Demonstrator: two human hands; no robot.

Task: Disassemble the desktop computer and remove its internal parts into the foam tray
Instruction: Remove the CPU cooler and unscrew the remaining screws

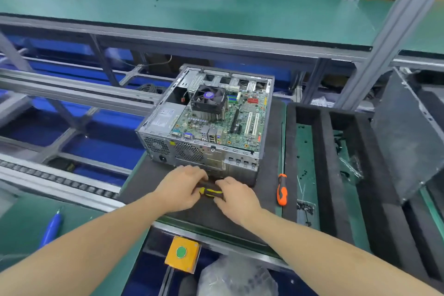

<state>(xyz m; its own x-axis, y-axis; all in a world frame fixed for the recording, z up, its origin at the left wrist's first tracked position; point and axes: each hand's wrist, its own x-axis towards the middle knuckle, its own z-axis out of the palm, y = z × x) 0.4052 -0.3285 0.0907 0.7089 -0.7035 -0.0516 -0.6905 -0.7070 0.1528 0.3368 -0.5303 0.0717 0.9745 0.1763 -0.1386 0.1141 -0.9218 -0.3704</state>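
Observation:
An open desktop computer case (153, 131) lies on a dark mat, rear panel toward me. Inside I see the green motherboard (240, 120), a black CPU fan (208, 100) on its heatsink and the grey power supply (163, 116). Just in front of the case, my left hand (181, 187) and my right hand (236, 196) both hold a black-and-yellow screwdriver (211, 192) between them. The black foam tray (324, 163) with long slots stands to the right.
An orange-handled screwdriver (281, 191) lies right of the case. The case's side panel (408, 142) leans at the far right. Loose screws (305, 206) lie in the tray. A blue pen (51, 227) lies at left, and a yellow button box (182, 253) sits below the bench edge.

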